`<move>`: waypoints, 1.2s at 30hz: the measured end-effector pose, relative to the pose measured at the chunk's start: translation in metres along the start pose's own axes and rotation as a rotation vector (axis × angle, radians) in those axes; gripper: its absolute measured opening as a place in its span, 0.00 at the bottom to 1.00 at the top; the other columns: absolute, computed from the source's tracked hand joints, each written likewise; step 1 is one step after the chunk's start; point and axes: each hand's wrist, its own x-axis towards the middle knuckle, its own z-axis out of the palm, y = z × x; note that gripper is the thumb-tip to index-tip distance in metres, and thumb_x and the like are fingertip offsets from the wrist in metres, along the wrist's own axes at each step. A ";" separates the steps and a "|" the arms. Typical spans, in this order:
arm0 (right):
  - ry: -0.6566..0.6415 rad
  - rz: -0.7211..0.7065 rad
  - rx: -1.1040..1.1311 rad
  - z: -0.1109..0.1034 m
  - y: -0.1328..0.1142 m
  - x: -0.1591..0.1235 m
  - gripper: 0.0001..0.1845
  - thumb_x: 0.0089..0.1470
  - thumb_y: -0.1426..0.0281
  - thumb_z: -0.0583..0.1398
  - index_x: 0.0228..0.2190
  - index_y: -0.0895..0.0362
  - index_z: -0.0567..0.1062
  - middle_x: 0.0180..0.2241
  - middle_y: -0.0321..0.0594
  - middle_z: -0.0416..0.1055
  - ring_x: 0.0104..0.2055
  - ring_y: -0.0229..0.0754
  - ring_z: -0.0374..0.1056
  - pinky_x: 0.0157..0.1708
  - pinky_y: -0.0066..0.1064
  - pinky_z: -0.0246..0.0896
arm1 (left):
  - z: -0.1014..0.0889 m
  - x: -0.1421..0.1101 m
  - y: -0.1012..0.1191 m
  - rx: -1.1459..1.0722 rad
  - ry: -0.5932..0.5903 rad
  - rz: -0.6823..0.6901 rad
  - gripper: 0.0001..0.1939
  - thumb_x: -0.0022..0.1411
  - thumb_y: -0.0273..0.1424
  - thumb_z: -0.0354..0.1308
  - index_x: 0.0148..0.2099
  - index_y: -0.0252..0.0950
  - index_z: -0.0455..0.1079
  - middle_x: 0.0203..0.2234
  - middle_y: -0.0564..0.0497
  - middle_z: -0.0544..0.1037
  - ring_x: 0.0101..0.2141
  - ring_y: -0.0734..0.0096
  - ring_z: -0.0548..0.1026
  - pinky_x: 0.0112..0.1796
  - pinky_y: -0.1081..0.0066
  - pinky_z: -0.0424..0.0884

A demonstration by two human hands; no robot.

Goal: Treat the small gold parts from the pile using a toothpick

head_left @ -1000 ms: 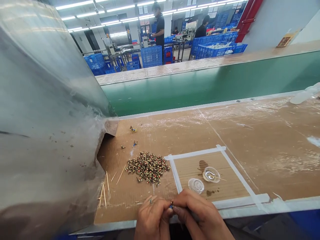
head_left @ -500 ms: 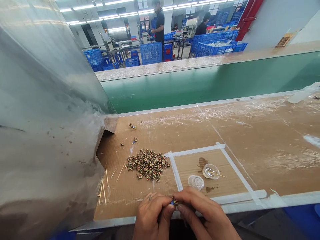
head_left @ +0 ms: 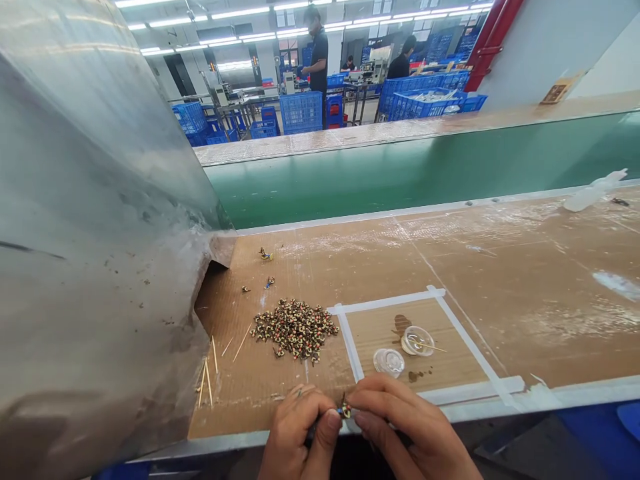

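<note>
My left hand [head_left: 297, 433] and my right hand [head_left: 400, 427] meet at the near edge of the cardboard-covered bench [head_left: 500, 267]. Both pinch one tiny component [head_left: 345, 407] with a blue part between their fingertips. A heap of several similar small brown, red and cream parts [head_left: 295, 328] lies just beyond the hands. To the right, inside a square of white tape [head_left: 350, 347], sit two small clear dishes [head_left: 389, 361] [head_left: 417, 340]; a thin stick rests in the farther one.
A big metal housing [head_left: 90, 233] fills the left side. Wooden sticks [head_left: 210, 373] lie by it, and stray parts [head_left: 265, 254] farther back. A green conveyor belt [head_left: 400, 173] runs behind the bench. Blue crates [head_left: 303, 110] and people stand in the hall beyond.
The two hands stayed pinched on the small part, working it slightly. The view shifted a little; the heap and dishes did not move.
</note>
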 end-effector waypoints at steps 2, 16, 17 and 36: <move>-0.011 0.004 0.004 0.001 0.002 0.000 0.18 0.70 0.80 0.56 0.50 0.45 0.75 0.41 0.36 0.73 0.40 0.38 0.73 0.40 0.25 0.70 | -0.003 0.001 0.001 -0.028 -0.033 -0.007 0.20 0.80 0.43 0.49 0.34 0.41 0.66 0.27 0.56 0.68 0.32 0.69 0.68 0.36 0.69 0.58; 0.003 0.195 0.100 0.015 0.004 -0.003 0.10 0.76 0.68 0.53 0.38 0.50 0.70 0.36 0.34 0.66 0.36 0.39 0.66 0.36 0.29 0.61 | -0.009 0.004 0.001 0.046 -0.110 0.061 0.18 0.80 0.46 0.46 0.42 0.42 0.70 0.30 0.55 0.72 0.34 0.67 0.71 0.37 0.68 0.62; 0.000 0.198 0.099 0.016 0.005 -0.003 0.10 0.76 0.67 0.54 0.38 0.50 0.70 0.36 0.34 0.67 0.36 0.40 0.67 0.37 0.30 0.61 | -0.008 0.004 0.000 0.083 -0.098 0.073 0.17 0.80 0.45 0.47 0.43 0.43 0.70 0.30 0.55 0.73 0.34 0.67 0.72 0.38 0.69 0.63; -0.015 0.065 0.071 0.023 0.014 0.005 0.11 0.74 0.70 0.54 0.41 0.52 0.76 0.37 0.39 0.76 0.40 0.42 0.73 0.42 0.31 0.68 | -0.011 0.012 0.007 0.254 -0.014 0.307 0.18 0.80 0.38 0.49 0.36 0.40 0.70 0.24 0.54 0.76 0.25 0.71 0.75 0.29 0.71 0.68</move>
